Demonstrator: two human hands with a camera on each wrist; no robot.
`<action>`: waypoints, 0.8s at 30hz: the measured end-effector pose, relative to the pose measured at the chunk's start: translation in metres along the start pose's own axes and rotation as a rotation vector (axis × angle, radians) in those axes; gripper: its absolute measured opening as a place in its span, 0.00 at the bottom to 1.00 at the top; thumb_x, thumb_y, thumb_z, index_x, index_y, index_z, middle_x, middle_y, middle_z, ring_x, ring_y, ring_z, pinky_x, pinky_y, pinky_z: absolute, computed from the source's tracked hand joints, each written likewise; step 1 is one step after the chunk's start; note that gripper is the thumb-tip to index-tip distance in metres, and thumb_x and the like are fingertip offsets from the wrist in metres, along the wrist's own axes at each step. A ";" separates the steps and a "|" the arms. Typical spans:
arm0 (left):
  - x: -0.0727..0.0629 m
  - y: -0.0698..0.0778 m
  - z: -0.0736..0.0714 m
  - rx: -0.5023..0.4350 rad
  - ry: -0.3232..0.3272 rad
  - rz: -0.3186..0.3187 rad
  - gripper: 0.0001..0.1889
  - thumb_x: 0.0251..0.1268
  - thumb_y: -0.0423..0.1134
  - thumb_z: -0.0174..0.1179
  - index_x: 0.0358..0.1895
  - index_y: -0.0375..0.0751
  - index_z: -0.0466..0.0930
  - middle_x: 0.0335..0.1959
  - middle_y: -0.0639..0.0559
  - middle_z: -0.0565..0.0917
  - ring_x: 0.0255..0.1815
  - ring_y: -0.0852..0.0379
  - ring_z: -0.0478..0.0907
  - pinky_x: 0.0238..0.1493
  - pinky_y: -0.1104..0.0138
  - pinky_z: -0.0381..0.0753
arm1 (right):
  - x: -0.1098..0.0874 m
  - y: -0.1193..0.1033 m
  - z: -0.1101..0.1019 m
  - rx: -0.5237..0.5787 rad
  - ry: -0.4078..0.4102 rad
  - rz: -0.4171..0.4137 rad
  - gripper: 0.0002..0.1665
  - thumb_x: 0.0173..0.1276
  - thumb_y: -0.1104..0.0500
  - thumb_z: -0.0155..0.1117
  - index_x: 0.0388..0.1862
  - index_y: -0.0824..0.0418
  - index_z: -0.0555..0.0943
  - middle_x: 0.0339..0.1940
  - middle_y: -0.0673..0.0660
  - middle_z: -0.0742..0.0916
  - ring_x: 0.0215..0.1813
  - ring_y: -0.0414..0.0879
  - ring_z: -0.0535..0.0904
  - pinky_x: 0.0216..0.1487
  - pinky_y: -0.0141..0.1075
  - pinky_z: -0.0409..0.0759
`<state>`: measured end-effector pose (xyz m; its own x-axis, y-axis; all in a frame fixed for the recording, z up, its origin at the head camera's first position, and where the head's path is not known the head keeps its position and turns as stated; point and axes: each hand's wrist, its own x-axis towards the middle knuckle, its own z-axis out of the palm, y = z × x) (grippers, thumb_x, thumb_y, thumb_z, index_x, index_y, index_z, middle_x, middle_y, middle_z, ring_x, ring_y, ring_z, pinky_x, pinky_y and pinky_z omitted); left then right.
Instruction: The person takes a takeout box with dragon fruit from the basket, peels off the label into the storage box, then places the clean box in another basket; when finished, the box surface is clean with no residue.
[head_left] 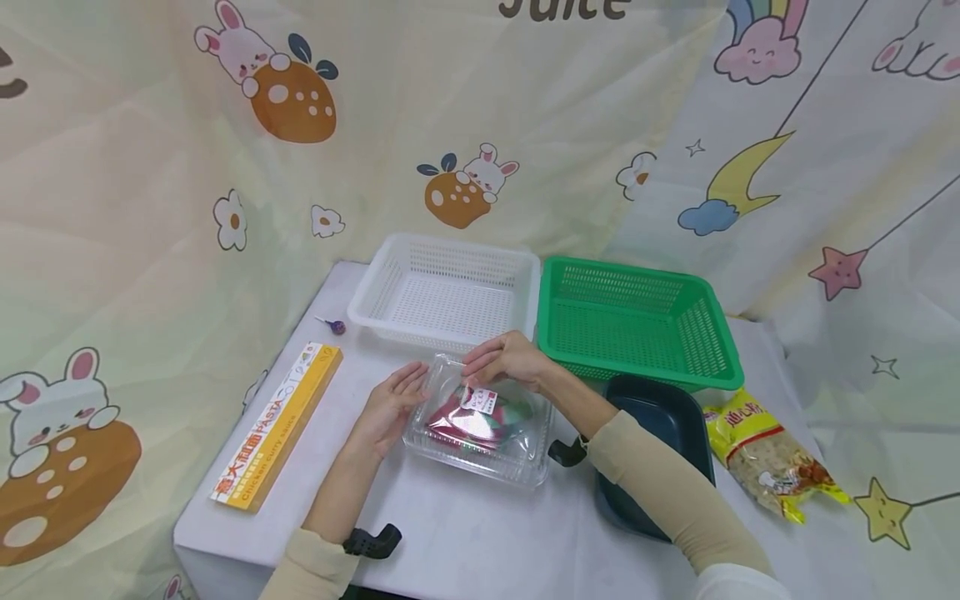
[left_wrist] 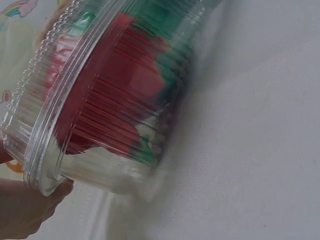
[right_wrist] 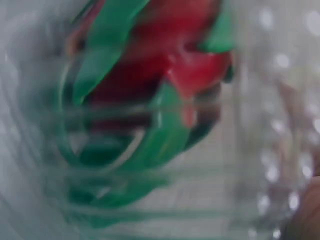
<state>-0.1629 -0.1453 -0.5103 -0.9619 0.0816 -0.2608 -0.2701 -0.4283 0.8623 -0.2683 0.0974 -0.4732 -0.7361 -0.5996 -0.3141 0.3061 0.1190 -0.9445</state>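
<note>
"Clear ribbed plastic lidded box (head_left: 480, 429), white label (head_left: 480, 400) on top, something red and green inside. Where does it sit?"

"On the white-covered tabletop (head_left: 465, 542), half past five from the white perforated plastic basket (head_left: 446, 312) and nine o'clock from the dark round-cornered tray (head_left: 660, 408)."

"And how does it run?"

"Lengthwise from between nine and ten to between three and four. From the left hand's fingertips its middle lies toward four o'clock; from the right's, toward five."

"So which hand is nearer?"

"Neither, really. The left hand (head_left: 393, 406) reaches the left end, the right hand (head_left: 508, 358) the far rim, and they come close together around the eleven o'clock corner (that closeness is what any move hinges on, I'd judge)."

"Are they gripping it?"

"The right fingers are bent, tips drawn together at the rim, grasping it by the look. The left fingers are fairly straight and touch the rim, as the left wrist view shows; whether the thumb pinches too, I can't tell."

"And the right wrist view?"

"Too blurred to settle more: mostly clear plastic, with red and green behind it."
</note>
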 end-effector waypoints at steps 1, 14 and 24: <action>0.000 0.000 0.000 0.004 0.004 0.000 0.40 0.69 0.18 0.55 0.82 0.29 0.50 0.82 0.36 0.58 0.84 0.43 0.54 0.76 0.65 0.67 | 0.000 0.000 0.000 0.004 0.005 0.000 0.22 0.57 0.78 0.74 0.52 0.74 0.86 0.43 0.67 0.92 0.43 0.56 0.92 0.48 0.46 0.91; -0.002 -0.002 -0.004 0.009 -0.006 0.005 0.38 0.70 0.18 0.54 0.82 0.29 0.51 0.82 0.35 0.58 0.84 0.43 0.55 0.73 0.68 0.71 | -0.006 -0.003 -0.007 0.193 0.076 -0.064 0.21 0.62 0.78 0.70 0.55 0.74 0.84 0.41 0.62 0.92 0.41 0.50 0.92 0.45 0.39 0.91; -0.008 -0.007 -0.003 -0.004 0.009 -0.041 0.36 0.71 0.20 0.53 0.81 0.30 0.53 0.82 0.36 0.60 0.83 0.43 0.57 0.77 0.62 0.67 | -0.012 -0.030 -0.020 0.213 0.165 -0.147 0.26 0.68 0.76 0.68 0.64 0.80 0.76 0.47 0.63 0.92 0.45 0.49 0.92 0.49 0.38 0.90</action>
<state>-0.1530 -0.1456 -0.5149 -0.9498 0.0913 -0.2993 -0.3088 -0.4283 0.8492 -0.2806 0.1164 -0.4427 -0.8645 -0.4595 -0.2038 0.2963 -0.1382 -0.9450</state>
